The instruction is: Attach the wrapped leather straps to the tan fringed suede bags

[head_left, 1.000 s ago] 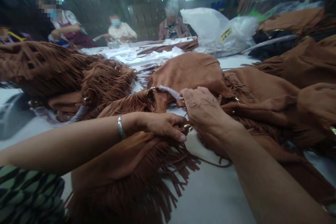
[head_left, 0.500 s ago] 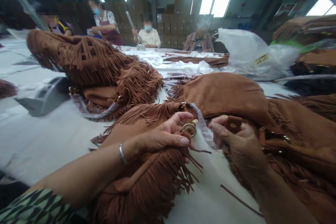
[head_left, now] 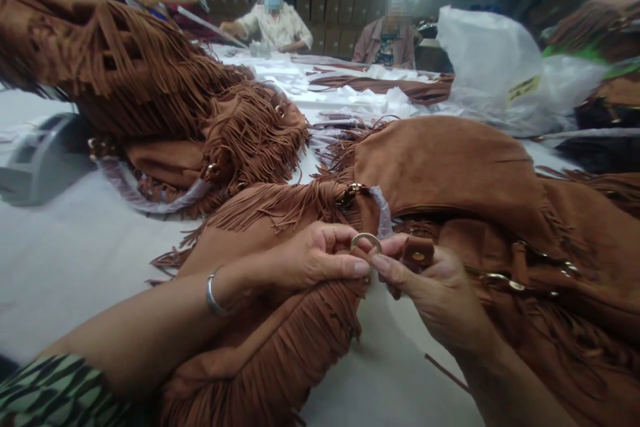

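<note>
Showing two bare hands at close work on a metal ring (head_left: pixel 365 235) and a brown leather tab (head_left: pixel 419 250) over a white worktop (head_left: pixel 90 273). The ring stands near the middle of the scene, above the right side of a fringed bag (head_left: pixel 220 237) that lies beneath the left forearm. The left hand (head_left: pixel 323 257) has its grip pinching the ring, with a little brown leather at the ring's lower part, between thumb and fingers. The right hand (head_left: pixel 440 280) has its grip closed about the tab, the gold-coloured stud exposed, while its thumb tip comes up against the ring beside the left thumb. Judged from this arrangement, work on these parts is partway: at the bag's far right corner, a film-wrapped handle (head_left: pixel 383 210) appears already joined to a metal fitting (head_left: pixel 356 187), whereas the ring and tab are in the fingers and look unfinished. Whether leather passes through the ring is hidden by the fingertips. At left, a pile of fringed bags (head_left: pixel 150 73) has another wrapped handle (head_left: pixel 155 203) on its near side; at right lies a smooth brown bag (head_left: pixel 445 160). How complete these are cannot be told. Co-workers sit at the far side.
</note>
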`<state>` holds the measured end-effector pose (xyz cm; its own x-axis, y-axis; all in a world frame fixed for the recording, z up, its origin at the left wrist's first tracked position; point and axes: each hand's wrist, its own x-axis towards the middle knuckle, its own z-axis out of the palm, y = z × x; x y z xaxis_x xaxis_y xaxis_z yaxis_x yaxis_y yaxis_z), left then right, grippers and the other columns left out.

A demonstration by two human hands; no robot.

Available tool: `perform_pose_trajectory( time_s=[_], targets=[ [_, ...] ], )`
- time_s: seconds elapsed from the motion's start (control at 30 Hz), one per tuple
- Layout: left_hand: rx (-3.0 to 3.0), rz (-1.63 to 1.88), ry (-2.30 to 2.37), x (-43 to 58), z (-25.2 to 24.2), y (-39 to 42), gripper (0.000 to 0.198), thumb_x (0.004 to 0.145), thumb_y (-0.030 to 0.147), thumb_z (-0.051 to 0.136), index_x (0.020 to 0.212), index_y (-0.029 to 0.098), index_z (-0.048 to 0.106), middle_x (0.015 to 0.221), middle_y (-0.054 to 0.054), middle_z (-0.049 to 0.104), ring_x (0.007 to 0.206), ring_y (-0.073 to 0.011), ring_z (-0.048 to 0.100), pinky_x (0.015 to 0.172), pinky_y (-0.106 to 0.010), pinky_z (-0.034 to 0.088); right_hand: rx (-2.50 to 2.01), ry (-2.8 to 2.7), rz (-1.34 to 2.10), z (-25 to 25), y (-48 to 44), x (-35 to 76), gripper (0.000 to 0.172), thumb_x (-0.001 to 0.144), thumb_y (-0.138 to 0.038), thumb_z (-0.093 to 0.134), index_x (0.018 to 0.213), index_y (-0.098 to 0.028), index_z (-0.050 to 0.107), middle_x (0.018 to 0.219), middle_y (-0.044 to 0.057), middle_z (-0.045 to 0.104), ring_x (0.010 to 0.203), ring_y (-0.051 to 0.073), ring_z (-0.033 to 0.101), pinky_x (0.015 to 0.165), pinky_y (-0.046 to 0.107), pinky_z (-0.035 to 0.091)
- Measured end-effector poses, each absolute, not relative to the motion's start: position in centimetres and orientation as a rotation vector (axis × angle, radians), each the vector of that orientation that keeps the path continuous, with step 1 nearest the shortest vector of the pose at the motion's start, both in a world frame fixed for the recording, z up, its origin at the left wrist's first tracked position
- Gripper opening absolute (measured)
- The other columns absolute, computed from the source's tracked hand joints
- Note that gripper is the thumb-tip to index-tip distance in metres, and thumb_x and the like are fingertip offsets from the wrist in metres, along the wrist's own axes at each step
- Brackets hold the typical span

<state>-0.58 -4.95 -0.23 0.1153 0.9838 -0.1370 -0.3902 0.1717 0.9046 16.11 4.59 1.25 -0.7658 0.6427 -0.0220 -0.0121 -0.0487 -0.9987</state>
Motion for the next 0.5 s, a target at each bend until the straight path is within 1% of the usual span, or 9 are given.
perform_pose_trajectory(
  time_s=[0.1,0.2,0.3,0.37,0.43,0.5],
  targets=[
    [0.948,0.997,0.859,-0.9,0.2,-5.1,0.031,0.076,0.027,0.068,0.105,0.015,0.062,0.097,-0.004,0.062,0.088,-0.0138,0.056,0.086,-0.027,0.043,-0.702,-1.787,1.859,1.1,4.9,16.4,0.017,0.072,-0.03,0.076,0.074,-0.016,0.066,0.056,-0.004,0.054,0.049,0.007,0.046,0.046,0.019,0.037],
    [1.121,0.931,0.899,-1.0,0.8,-5.1,0.034,0.078,0.029,0.065,0.111,0.018,0.062,0.098,-0.004,0.059,0.093,-0.0169,0.053,0.087,-0.031,0.043,-0.715,-1.796,1.815,0.9,4.9,16.2,0.021,0.077,-0.035,0.071,0.073,-0.016,0.063,0.055,-0.003,0.055,0.047,0.009,0.047,0.044,0.021,0.037],
    [1.491,0.956,1.277,-1.0,1.3,-5.2,0.03,0.076,0.036,0.067,0.101,0.019,0.068,0.104,-0.006,0.053,0.107,-0.0222,0.044,0.098,-0.037,0.035,-0.734,-1.87,1.712,1.0,4.7,15.9,0.025,0.083,-0.039,0.064,0.073,-0.017,0.059,0.058,-0.003,0.054,0.048,0.009,0.047,0.045,0.021,0.038],
    [1.634,0.986,1.383,-0.8,1.6,-5.2,0.028,0.073,0.032,0.068,0.097,0.018,0.069,0.109,-0.007,0.05,0.112,-0.0241,0.042,0.102,-0.037,0.03,-0.693,-1.979,1.723,1.3,4.7,15.9,0.03,0.083,-0.041,0.063,0.067,-0.016,0.056,0.055,-0.003,0.05,0.048,0.008,0.044,0.045,0.02,0.036],
    [1.544,0.99,1.207,-0.4,1.6,-5.3,0.029,0.074,0.027,0.065,0.101,0.015,0.065,0.105,-0.008,0.054,0.104,-0.0223,0.049,0.095,-0.035,0.037,-0.651,-1.997,1.881,1.6,5.0,16.0,0.033,0.081,-0.042,0.065,0.063,-0.016,0.053,0.05,-0.004,0.047,0.045,0.007,0.041,0.042,0.02,0.033],
    [1.326,0.999,0.956,0.0,1.4,-5.5,0.028,0.076,0.025,0.062,0.102,0.013,0.061,0.095,-0.007,0.059,0.088,-0.0181,0.054,0.082,-0.031,0.043,-0.663,-1.865,2.101,1.9,5.2,16.3,0.033,0.078,-0.043,0.068,0.064,-0.017,0.053,0.048,-0.005,0.046,0.042,0.007,0.039,0.04,0.02,0.032]
  ],
)
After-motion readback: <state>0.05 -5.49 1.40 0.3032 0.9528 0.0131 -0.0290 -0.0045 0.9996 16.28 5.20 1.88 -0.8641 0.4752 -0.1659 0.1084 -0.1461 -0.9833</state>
